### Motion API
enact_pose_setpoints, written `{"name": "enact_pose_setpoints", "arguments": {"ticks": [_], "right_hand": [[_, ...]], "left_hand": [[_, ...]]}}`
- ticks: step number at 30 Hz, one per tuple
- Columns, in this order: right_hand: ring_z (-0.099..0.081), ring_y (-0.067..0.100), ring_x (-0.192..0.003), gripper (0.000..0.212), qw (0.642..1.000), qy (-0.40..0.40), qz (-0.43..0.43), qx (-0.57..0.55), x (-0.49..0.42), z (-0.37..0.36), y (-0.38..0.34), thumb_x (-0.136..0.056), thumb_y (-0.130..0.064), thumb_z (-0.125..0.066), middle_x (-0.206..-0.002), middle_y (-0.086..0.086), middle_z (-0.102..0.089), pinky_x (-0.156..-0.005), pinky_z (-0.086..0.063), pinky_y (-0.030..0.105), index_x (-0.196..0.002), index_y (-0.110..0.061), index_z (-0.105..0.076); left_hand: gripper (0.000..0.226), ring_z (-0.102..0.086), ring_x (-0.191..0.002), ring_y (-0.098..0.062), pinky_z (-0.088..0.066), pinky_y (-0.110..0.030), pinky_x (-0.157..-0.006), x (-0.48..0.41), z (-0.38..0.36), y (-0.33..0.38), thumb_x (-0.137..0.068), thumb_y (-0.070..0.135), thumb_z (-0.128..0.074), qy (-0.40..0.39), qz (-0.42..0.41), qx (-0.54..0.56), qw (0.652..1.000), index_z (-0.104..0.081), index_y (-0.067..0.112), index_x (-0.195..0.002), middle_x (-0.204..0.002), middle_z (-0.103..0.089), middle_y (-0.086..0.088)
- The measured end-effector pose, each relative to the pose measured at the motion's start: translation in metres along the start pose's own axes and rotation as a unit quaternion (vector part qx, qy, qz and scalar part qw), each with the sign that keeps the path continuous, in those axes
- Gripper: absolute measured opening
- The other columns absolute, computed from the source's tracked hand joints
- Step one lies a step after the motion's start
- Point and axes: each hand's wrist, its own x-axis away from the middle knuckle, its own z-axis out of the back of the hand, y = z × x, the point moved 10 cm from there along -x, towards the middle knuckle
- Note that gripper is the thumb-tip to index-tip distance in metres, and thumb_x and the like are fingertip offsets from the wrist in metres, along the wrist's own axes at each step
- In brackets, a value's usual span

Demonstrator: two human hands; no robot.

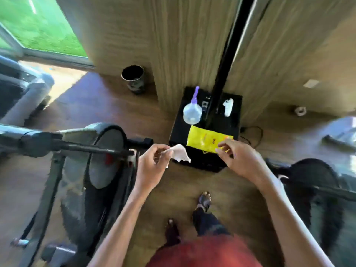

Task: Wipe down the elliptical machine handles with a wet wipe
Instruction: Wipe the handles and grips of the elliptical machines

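Left hand (149, 166) pinches a crumpled wipe (180, 154); right hand (238, 158) grips the left-right yellow pack (207, 139).

Crumpled white wet wipe (180, 155), pinched aloft

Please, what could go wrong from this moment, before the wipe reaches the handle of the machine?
1. The wet wipe hangs from only the fingertips of the left hand, so it might slip and fall on the floor.
2. The right hand holds the yellow pack at the front edge of the black stand; the pack could slide off.
3. The spray bottle stands close behind the pack and might be knocked over.
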Motion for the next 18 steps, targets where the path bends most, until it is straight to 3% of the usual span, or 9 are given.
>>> {"name": "enact_pose_setpoints", "arguments": {"ticks": [4,8,13,18], "right_hand": [[-0.060,0.016,-0.100,0.025,0.992,0.085,-0.091,0.034,0.059,0.051,0.062,-0.091,-0.047,-0.050,-0.103,-0.009,-0.066,-0.088,-0.045,0.036,-0.104,-0.029,-0.060],[-0.057,0.014,-0.104,0.025,0.965,0.180,-0.180,0.065,0.119,0.110,0.115,-0.091,-0.050,-0.046,-0.103,-0.013,-0.064,-0.090,-0.037,0.033,-0.104,-0.031,-0.058],[-0.061,0.020,-0.099,0.027,0.914,0.288,-0.262,0.111,0.196,0.181,0.140,-0.093,-0.043,-0.051,-0.106,-0.003,-0.067,-0.087,-0.046,0.038,-0.109,-0.024,-0.061],[-0.065,0.018,-0.093,0.028,0.842,0.391,-0.337,0.155,0.278,0.251,0.117,-0.091,-0.045,-0.052,-0.102,-0.004,-0.070,-0.084,-0.047,0.032,-0.104,-0.023,-0.064]], "left_hand": [[0.008,-0.061,-0.058,-0.007,-0.048,-0.021,-0.056,-0.016,-0.095,0.045,-0.089,0.017,-0.067,-0.131,-0.047,0.040,0.989,-0.066,0.025,-0.087,-0.067,-0.068,0.001],[0.015,-0.061,-0.063,-0.003,-0.051,-0.023,-0.065,-0.017,-0.190,0.107,-0.089,0.015,-0.066,-0.249,-0.095,0.070,0.961,-0.064,0.028,-0.083,-0.069,-0.067,0.013],[0.022,-0.057,-0.057,0.000,-0.047,-0.017,-0.059,0.004,-0.277,0.214,-0.086,0.013,-0.069,-0.355,-0.197,0.122,0.906,-0.063,0.034,-0.081,-0.065,-0.065,0.013],[0.015,-0.061,-0.071,0.006,-0.045,-0.007,-0.063,0.047,-0.334,0.328,-0.086,0.023,-0.069,-0.443,-0.293,0.175,0.829,-0.064,0.037,-0.084,-0.080,-0.066,0.029]]}}
